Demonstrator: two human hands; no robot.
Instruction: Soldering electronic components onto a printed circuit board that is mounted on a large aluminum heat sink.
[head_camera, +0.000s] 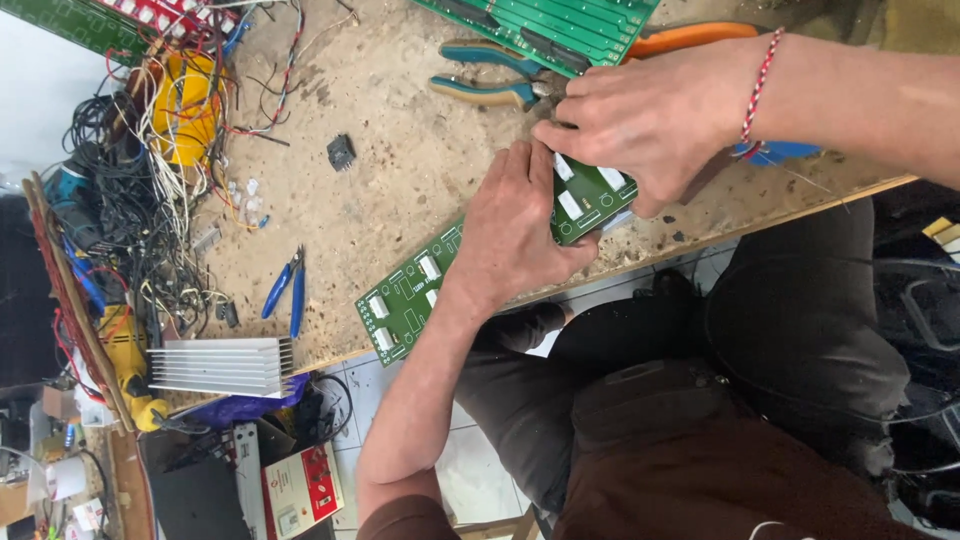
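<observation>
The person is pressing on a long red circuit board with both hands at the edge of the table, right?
Not quite: the head view shows the circuit board is green, not red. Both the left hand and right hand do press on it at the table edge.

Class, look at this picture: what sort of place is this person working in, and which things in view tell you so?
Probably an electronics repair bench. Both hands hold a green circuit board on a worn wooden worktop, with pliers, blue cutters, tangled wires and a finned heat sink around.
</observation>
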